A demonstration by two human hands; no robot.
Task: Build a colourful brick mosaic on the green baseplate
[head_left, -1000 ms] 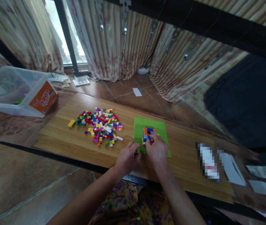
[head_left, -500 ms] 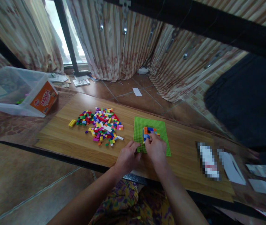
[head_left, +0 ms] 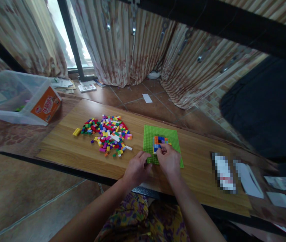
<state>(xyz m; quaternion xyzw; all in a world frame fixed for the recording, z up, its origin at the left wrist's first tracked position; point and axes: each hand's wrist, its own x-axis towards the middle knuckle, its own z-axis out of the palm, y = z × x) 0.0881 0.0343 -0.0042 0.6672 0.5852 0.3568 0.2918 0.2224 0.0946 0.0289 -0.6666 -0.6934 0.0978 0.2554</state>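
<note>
left of the baseplate (head_left: 148, 137): loose bricks (head_left: 111, 132), bin (head_left: 45, 106).

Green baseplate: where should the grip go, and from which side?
Likely a pinch on the far-right corner of the green baseplate, from the right: it's flat, and that corner is bare. Left hand is by the near-left corner; right hand is at the brick build.

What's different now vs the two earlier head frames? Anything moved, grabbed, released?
No visible change beyond a slight shift of the whole view. No grab or release can be made out. Right hand stays at the brick build, left hand at the green baseplate's near-left corner; loose brick pile looks the same.
</note>
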